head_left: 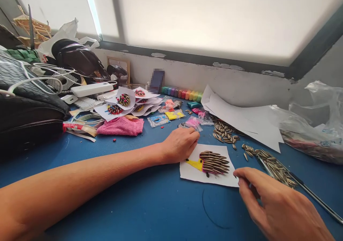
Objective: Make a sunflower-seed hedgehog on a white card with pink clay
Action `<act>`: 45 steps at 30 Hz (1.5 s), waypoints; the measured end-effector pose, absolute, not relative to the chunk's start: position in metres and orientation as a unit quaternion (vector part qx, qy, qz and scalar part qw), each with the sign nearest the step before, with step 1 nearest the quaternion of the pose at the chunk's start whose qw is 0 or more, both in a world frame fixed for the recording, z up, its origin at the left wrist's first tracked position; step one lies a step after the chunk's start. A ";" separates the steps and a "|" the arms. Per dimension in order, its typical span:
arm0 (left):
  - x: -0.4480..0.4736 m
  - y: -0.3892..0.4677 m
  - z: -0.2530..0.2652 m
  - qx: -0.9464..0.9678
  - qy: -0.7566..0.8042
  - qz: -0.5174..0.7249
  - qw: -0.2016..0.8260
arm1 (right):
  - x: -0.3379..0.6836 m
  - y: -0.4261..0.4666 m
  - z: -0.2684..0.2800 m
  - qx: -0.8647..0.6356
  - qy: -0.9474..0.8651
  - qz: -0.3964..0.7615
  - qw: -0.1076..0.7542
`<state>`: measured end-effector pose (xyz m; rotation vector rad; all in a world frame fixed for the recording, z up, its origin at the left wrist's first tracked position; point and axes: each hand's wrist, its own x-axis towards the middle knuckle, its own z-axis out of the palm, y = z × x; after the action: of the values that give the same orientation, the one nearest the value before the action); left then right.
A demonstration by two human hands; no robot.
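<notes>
A white paper square (193,173) lies on the blue table (150,201), bearing a hedgehog (213,162) made of yellow and pink clay with striped sunflower seeds as spines. My left hand (180,145) rests on the paper's upper left corner with its fingers curled. My right hand (276,205) hovers by the paper's lower right corner, thumb and fingertips pinched together; whether a seed is between them I cannot tell. Loose sunflower seeds (270,164) lie in piles just right of the paper.
Finished hedgehog papers (123,103) are stacked at the back, beside a pink cloth (122,126), small clay packets (174,115) and coloured clay pots (182,92). White sheets (241,117), plastic bags (313,133), a black bag (24,108) and a thin rod (311,194) surround the area.
</notes>
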<state>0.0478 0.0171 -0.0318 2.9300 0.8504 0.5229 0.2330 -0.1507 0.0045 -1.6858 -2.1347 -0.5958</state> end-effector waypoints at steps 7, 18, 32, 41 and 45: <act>0.047 0.015 -0.029 0.946 0.279 0.165 0.025 | 0.234 -0.144 0.016 -0.658 -0.703 0.092 0.254; 0.046 0.015 -0.027 0.945 0.280 0.166 0.030 | 0.219 -0.151 -0.010 -0.620 -0.733 0.032 0.276; 0.046 0.016 -0.029 0.945 0.277 0.172 0.025 | 0.214 -0.149 -0.005 -0.582 -0.777 -0.063 0.233; 0.046 0.016 -0.029 0.945 0.277 0.172 0.022 | 0.212 -0.156 -0.020 -0.538 -0.805 -0.218 0.125; 0.046 0.016 -0.029 0.945 0.279 0.169 0.020 | 0.209 -0.155 -0.026 -0.520 -0.805 -0.266 0.103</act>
<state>0.0462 0.0163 -0.0294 2.9329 0.8646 0.5258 0.2089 -0.1555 -0.0263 -1.5360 -2.3749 -0.7863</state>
